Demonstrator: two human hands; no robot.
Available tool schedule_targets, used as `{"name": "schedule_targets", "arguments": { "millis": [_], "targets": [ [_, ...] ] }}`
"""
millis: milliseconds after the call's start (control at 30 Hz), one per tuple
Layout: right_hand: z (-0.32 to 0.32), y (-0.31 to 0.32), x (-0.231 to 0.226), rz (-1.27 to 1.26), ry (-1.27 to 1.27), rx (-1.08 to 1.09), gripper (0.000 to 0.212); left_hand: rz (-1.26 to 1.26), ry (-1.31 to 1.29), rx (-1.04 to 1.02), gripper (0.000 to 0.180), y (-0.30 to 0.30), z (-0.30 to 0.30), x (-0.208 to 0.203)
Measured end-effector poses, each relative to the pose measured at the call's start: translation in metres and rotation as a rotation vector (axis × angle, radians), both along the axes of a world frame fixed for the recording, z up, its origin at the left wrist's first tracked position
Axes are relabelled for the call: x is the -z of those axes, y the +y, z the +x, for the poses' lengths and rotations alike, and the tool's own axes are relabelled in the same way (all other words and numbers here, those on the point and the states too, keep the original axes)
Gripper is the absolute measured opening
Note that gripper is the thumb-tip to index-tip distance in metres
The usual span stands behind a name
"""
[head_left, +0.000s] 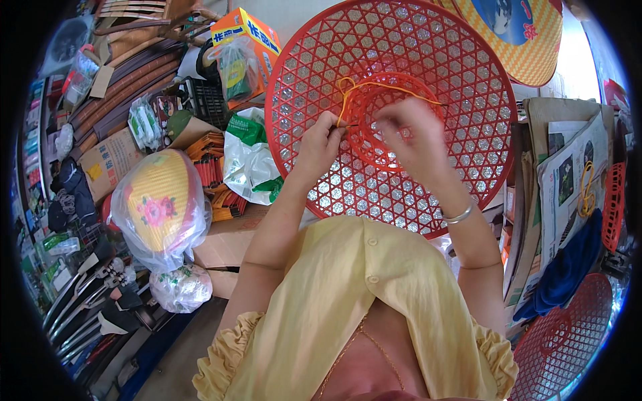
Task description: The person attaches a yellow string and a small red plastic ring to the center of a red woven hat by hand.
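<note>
A wide red lattice hat [461, 63] faces me with its hollow side. In its middle sits a smaller red mesh ring [374, 158]. An orange cord [384, 84] loops over that ring, its far end lying on the weave to the right. My left hand [322, 146] pinches the cord at the ring's left side, where a thin dark piece shows by the fingertips. My right hand [416, 137], a silver bangle on its wrist, is over the ring's right part. Its fingers are smeared by motion, so whether they hold anything is hidden.
Beyond the right rim leans a yellow woven hat [535, 50]. Newspapers and cardboard [568, 160] stand at right, above another red lattice hat [568, 334]. Left are a bagged yellow hat [157, 207], a white-green plastic bag [251, 157] and an orange box [251, 40].
</note>
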State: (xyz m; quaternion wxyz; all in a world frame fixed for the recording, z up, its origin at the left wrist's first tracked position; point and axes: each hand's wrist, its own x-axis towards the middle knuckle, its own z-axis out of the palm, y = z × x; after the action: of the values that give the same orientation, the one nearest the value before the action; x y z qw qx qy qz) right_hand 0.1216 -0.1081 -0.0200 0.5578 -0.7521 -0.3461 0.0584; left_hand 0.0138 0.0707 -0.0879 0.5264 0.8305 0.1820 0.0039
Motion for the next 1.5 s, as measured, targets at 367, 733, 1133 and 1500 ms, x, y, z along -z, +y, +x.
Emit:
{"name": "schedule_targets", "arguments": {
  "millis": [367, 733, 1133, 1500],
  "targets": [
    [-0.014, 0.024, 0.056, -0.445, 0.180, -0.127, 0.019, -0.148, 0.066, -0.050, 0.007, 0.005, 0.005, -0.001],
    [-0.017, 0.020, 0.068, -0.392, 0.275, -0.191, 0.018, -0.121, 0.071, -0.041, 0.014, 0.001, 0.009, -0.012],
    [-0.004, 0.042, 0.089, 0.007, 0.487, -0.228, 0.018, 0.567, -0.459, 0.054, 0.021, -0.006, 0.014, -0.003],
    [0.008, 0.017, 0.078, -0.572, 0.298, -0.185, 0.026, 0.608, -0.175, 0.098, 0.022, 0.023, -0.002, -0.025]
  ]
}}
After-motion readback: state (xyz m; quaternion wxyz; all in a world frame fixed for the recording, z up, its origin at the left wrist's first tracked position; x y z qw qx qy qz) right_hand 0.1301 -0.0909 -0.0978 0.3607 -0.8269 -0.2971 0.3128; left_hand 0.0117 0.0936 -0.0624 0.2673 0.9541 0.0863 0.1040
